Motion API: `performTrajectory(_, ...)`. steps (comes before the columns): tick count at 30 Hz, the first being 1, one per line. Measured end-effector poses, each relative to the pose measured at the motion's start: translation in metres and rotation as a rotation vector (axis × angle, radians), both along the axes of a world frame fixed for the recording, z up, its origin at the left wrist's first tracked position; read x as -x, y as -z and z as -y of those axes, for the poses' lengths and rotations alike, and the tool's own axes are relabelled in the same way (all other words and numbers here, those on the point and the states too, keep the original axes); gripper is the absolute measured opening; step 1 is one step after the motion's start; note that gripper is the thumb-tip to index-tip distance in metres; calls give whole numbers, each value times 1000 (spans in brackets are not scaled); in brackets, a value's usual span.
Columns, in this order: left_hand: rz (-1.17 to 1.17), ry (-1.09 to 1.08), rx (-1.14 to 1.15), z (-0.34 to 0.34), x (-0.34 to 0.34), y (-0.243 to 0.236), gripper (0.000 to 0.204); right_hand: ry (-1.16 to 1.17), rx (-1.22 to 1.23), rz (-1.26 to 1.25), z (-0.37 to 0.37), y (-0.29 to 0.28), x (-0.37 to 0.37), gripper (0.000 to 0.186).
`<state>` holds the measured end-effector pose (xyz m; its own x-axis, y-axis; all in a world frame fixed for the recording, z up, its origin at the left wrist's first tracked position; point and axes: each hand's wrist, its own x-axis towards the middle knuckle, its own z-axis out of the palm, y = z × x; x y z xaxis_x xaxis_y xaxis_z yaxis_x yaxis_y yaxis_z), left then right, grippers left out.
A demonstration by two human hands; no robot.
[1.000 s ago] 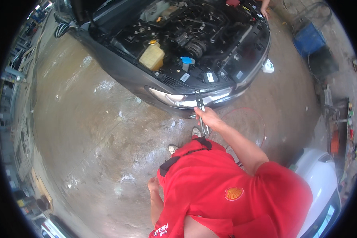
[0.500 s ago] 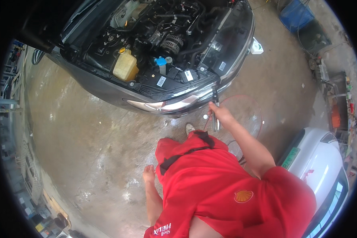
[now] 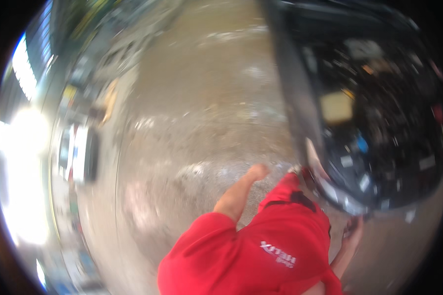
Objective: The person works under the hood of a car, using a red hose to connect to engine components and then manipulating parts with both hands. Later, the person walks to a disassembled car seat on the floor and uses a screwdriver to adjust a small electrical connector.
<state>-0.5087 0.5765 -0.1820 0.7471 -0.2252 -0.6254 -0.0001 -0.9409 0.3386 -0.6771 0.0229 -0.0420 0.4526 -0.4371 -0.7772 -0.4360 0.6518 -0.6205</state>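
Hand tool (image 3: 349, 227), dark, blurred: lay in closed right grip (image 3: 354, 232) by the front edge of the open-hooded car (image 3: 379, 118), presumably for carrying; left grip (image 3: 258, 171) hung free, closure unclear.

Head-worn fisheye view from above, facing steeply down, wearer's red shirt (image 3: 246, 255) close, dark car (image 3: 379, 132) farther right

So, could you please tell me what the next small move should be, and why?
Perhaps ease the right hand slightly away from the dark car: it appears to grip a blurred dark object near the bodywork, which could get scratched.
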Motion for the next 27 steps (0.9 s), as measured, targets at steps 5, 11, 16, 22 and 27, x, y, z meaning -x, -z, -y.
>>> performTrajectory(5, 100, -398, 259, 42, -72, -44, 36, -106, 86, 43, -18, -32, -90, 33)
performTrajectory(11, 16, -460, 244, 18, -76, -19, 38, -129, 200, 73, -56, -71, -180, 35)
performTrajectory(16, -111, -338, 24, -34, -22, 27, 47, -210, 127, 141, -61, -72, -203, 33)
performTrajectory(22, -207, -325, -55, -36, -17, 14, 48, -153, 99, 119, -36, -58, -168, 29)
performTrajectory(27, -79, -352, 121, 24, -56, -14, 44, 75, 152, 22, 14, -29, -106, 39)
